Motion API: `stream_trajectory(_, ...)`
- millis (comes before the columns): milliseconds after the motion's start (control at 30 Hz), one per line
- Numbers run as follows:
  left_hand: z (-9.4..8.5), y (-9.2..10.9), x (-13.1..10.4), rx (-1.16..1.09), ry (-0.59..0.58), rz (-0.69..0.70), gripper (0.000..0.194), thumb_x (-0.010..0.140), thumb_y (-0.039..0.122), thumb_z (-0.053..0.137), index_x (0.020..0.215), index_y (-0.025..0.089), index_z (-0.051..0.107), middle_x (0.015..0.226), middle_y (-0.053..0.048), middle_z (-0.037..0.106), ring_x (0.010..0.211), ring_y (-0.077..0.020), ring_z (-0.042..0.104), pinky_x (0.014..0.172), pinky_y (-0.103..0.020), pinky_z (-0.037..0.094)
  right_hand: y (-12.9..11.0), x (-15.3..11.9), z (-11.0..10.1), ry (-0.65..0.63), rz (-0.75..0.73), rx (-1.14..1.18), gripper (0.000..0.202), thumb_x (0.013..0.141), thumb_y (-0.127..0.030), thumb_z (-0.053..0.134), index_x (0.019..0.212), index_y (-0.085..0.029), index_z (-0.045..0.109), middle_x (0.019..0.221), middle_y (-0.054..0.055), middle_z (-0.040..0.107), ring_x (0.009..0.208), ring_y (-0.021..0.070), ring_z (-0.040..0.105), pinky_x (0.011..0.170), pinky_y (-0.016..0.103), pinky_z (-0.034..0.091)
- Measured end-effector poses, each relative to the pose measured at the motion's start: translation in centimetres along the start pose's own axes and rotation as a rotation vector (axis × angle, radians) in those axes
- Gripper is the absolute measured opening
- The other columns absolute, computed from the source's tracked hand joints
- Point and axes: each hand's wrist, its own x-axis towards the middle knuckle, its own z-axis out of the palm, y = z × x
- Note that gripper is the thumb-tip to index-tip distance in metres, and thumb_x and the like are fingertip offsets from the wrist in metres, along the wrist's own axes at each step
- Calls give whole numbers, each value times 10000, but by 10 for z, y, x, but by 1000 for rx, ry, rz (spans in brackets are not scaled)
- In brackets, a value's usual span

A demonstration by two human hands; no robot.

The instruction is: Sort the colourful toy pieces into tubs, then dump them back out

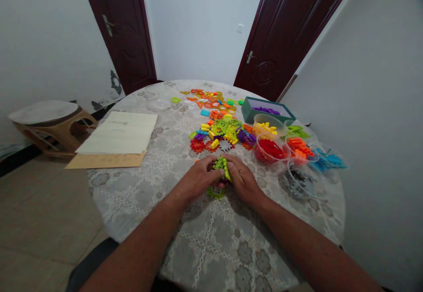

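Observation:
Near the front middle of the table, my left hand (202, 176) and my right hand (243, 178) meet around lime-green interlocking building pieces (220, 164). Fingers of both hands are closed on these pieces, which are joined at an angle. Just below my hands shows another lime-green piece (216, 192) with a grid in its middle; whether it is joined to the held ones I cannot tell. Beyond my hands lies a mixed heap of toothed plastic pieces (228, 127) in green, yellow, red, purple and grey. My fingertips are partly hidden behind the green pieces.
Clear tubs hold red pieces (271, 150), yellow pieces (265, 127), orange pieces (299, 146), blue pieces (330, 160) and grey pieces (299, 179) at right. Behind them stands a green box (247, 112) with purple pieces. Paper sheets (119, 131) overhang the left edge, beside a stool (44, 111).

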Motion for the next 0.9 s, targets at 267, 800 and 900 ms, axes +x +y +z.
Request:
stream_trajectory(267,-7,0,6,72,147,21,390,836,226,704,1224,202,670,1141,-93,734,943,-227,741,751,-363,651,-6,0,-8,44,30,-38,389,1096,-401,401,1350,-267,662,1321,91,694,1221,244,642,1087,428,494)
stream_trajectory(800,-27,13,9,-232,489,47,599,827,94,632,1414,167,537,1126,-145,750,876,-231,789,676,-338,675,3,1,-27,-184,40,-236,414,891,-224,733,1302,-220,692,1137,80,674,1019,216,648,930,368,513)
stream_trajectory(900,-25,15,8,-222,479,34,569,839,107,645,1397,168,553,1084,-127,758,880,-230,793,659,-309,669,5,3,-29,-156,131,-92,272,933,-248,684,1199,-226,736,1055,64,729,955,206,677,885,366,529)
